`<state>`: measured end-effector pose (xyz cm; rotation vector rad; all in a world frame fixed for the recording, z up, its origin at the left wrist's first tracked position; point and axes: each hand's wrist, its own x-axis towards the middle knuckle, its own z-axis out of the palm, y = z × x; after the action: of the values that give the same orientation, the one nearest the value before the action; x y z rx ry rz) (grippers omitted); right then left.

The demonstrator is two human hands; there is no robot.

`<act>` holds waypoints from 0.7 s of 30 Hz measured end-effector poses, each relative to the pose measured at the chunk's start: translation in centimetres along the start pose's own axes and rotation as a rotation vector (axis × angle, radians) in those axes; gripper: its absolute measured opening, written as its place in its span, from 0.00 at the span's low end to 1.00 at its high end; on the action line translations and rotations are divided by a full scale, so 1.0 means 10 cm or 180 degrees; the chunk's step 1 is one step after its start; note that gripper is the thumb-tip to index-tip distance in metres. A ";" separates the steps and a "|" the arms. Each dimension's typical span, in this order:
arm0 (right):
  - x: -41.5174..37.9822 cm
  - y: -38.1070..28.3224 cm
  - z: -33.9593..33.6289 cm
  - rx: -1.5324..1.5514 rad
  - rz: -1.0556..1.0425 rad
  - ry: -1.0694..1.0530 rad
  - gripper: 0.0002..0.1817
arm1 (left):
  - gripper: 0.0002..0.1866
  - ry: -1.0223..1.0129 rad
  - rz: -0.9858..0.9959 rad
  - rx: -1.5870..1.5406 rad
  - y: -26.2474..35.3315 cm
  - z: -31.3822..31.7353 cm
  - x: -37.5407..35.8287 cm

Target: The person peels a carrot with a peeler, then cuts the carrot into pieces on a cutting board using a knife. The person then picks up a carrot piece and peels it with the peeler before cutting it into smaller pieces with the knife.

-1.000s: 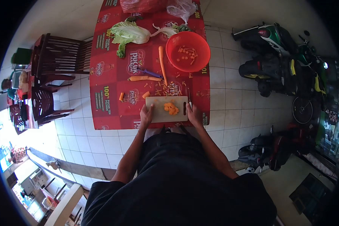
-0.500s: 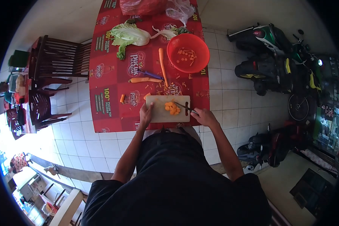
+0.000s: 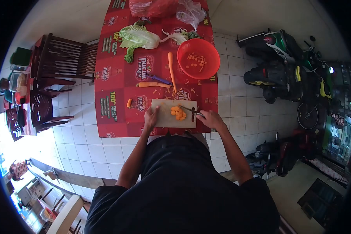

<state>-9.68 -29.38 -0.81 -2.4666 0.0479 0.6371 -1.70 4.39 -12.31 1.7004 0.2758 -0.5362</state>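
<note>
Hands at work, yours: your left hand point(image 3: 151, 117) pinches the near left edge of a pale cutting board point(image 3: 163, 121), thumb on top and fingers nearly closed, while your right hand point(image 3: 211, 119) is wrapped around the handle of a kitchen knife point(image 3: 188, 109), its blade angled over the board. The board lies flat at the table's near edge, close to your waist. It should prove stiff and light enough for two hands, best taken by its short sides or the slot at right; the knife, rigid and thin, belongs by its handle alone. Cut carrot pieces point(image 3: 178, 113), heaped beside the blade, look firm but moist, apt to slide or roll if the board tilts. Beyond them, a carrot stub point(image 3: 129, 103), two long carrots point(image 3: 171, 68) and a purple-handled tool point(image 3: 160, 79), probably a peeler, rest on the red printed tablecloth point(image 3: 117, 78) among scattered peelings. Farther out stand a red plastic bowl point(image 3: 213, 58) with carrot bits inside and, to its left, a Napa cabbage point(image 3: 146, 38), bulky with tender leaves; two plastic bags point(image 3: 191, 15) occupy the far end.

By count: one board, one knife, two long carrots, one stub, one purple-handled tool, one bowl, one Napa cabbage, two bags. The heaped pieces overlap too much for you to number, and the bowl's bits are too small.
</note>
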 end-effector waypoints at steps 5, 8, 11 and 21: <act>0.06 0.07 -0.01 -0.0041 0.0156 0.0305 0.23 | 0.25 -0.0045 0.0130 0.0102 0.02 -0.04 0.05; 0.06 0.08 -0.02 -0.0030 0.0140 0.0193 0.23 | 0.24 -0.0090 0.0007 0.0117 0.07 -0.05 0.03; 0.07 0.05 0.02 -0.0002 0.0059 0.0056 0.23 | 0.23 -0.0113 -0.0087 0.0130 0.24 -0.01 -0.03; -0.13 0.21 0.09 0.0115 0.0175 0.0227 0.22 | 0.23 -0.0107 -0.0066 0.0127 0.41 -0.01 -0.12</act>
<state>-11.58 -30.72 -2.02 -2.4599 0.1542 0.5664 -0.79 3.76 -8.17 1.7271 0.2603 -0.5886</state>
